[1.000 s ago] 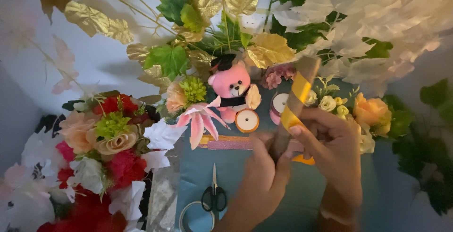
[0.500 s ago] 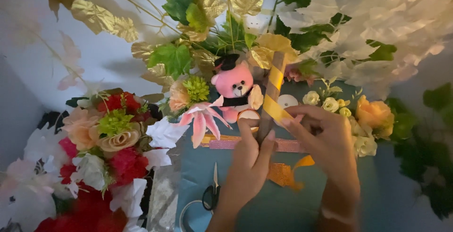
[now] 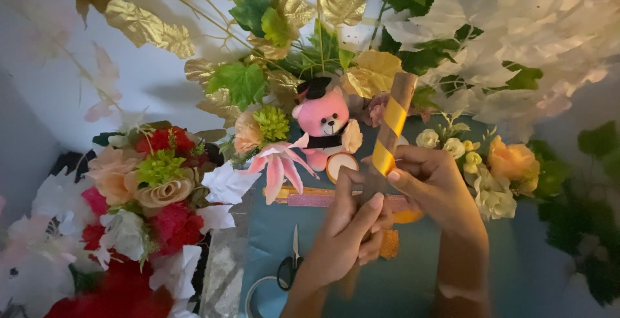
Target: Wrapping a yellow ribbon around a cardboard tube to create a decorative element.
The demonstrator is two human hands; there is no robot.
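The cardboard tube stands near the centre of the view, tilted with its upper end toward 1 o'clock, and a gold ribbon spirals around its upper half. Your right hand is at the tube's 4 o'clock; its thumb and fingertips are pinched on the ribbon where the ribbon meets the tube. Your left hand is at the tube's 7 o'clock — its fingers are curled around the lower, bare end of the tube, pressed together, thumb raised alongside.

At 9 o'clock from the tube, just beside it, sits a pink teddy bear wearing a black cap. A round spool lies at the bear's 5 o'clock, touching its foot. A pink lily lies at the bear's 8 o'clock. A glittered pink strip runs across the blue table behind your hands.

At 7 o'clock from your left hand, black-handled scissors lie on the table, blades pointing to 12 o'clock. Far out at 9 o'clock — well apart from the tube — is a bouquet of red and peach flowers. At 3 o'clock from your right hand sits an orange rose with small white blooms. Gold and green leaves fill the 12 o'clock area.
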